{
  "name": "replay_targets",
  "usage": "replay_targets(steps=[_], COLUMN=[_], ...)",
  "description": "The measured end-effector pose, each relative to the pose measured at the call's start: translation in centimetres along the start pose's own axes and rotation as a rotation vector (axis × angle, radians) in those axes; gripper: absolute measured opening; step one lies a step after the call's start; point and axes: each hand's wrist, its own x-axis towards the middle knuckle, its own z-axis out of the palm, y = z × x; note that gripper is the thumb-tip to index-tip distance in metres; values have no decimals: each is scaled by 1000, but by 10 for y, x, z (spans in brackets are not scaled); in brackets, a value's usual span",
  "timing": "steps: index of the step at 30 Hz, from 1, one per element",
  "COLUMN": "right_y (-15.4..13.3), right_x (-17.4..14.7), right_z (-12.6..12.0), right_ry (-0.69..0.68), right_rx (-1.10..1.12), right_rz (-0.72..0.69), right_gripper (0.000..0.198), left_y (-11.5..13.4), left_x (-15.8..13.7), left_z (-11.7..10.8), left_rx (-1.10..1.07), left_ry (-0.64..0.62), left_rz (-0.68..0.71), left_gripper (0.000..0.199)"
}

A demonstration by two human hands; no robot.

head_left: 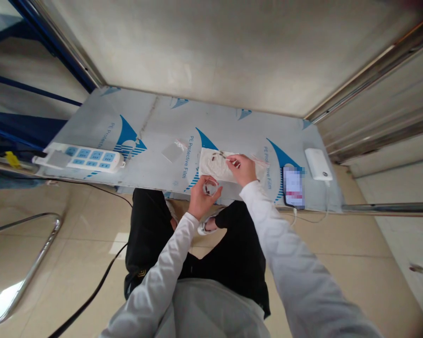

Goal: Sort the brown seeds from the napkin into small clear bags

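My left hand (202, 196) is at the table's front edge, thumb and fingers curled round a small clear round dish (210, 188) with a few dark bits in it. A white cloth or tissue (211, 168) lies flat just beyond it. Several small dark pieces (214, 158) are scattered on its upper part. My right hand (244, 169) is over the right side of the white cloth, thumb and fingertips pinched close to the dark pieces. Whatever is between those fingertips is too small to make out.
The film-covered table (155, 136) carries a power strip (91, 158) at left and a small clear plastic bag (174, 150) left of the cloth. A phone (293, 187) and a white power bank (317, 164) with cables lie at right. A wall (204, 56) rises behind.
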Motion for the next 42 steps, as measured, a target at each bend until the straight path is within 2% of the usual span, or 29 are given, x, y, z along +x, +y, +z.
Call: replay_targets(steps=[2,5,8,10,13,15,17,20,24,27,29,31,34,37,40,42], right_y=[17,30,31,25,4,-17,-39,-62,-59,-43,-33,-26,-24,-28,-36,-40], right_x=[25,46,51,48,26,0,-31,-68,-83,-81,-77,-73,-68,-70,-80,-87], right_z=[16,38,47,43,19,-5,-27,-43,-40,-39,-41,-42,-40,-32,-20,-11], right_ry=[-78,-136,-149,-149,-86,-24,-14,-160,-314,-344,-299,-256,-270,-284,-173,-66], right_rx=[-169,-273,-301,-317,-186,20,135,87,3,160,262,350,503,667,822,915], right_rz=[60,85,96,97,49,-25,-118,-278,-347,-313,-275,-231,-109,31,150,249], right_gripper=[20,18,16,17,16,16,14,9,18,18,19,22,28,31,30,37], left_y=[3,7,8,7,6,5,4,4,6,10,13,15,15,13,12,14], left_x=[1,-1,-4,-6,-7,-6,-6,-6,-10,-11,-10,-8,-2,2,3,0], left_z=[-3,-6,-7,-7,-6,-4,-1,4,5,-2,-10,-16,-20,-20,-20,-21], left_rx=[-6,-5,16,30,28,16,-5,-58,-104,-127,-204,-351,-486,-473,-493,-510], left_ry=[4,0,-5,-11,-13,-18,-31,-57,-127,-214,-273,-280,-132,-25,-5,21], left_rz=[3,13,16,21,38,48,63,81,70,57,23,-69,-218,-251,-244,-225], left_gripper=[19,20,19,18,17,18,20,25,29,46,55,48,25,24,26,25])
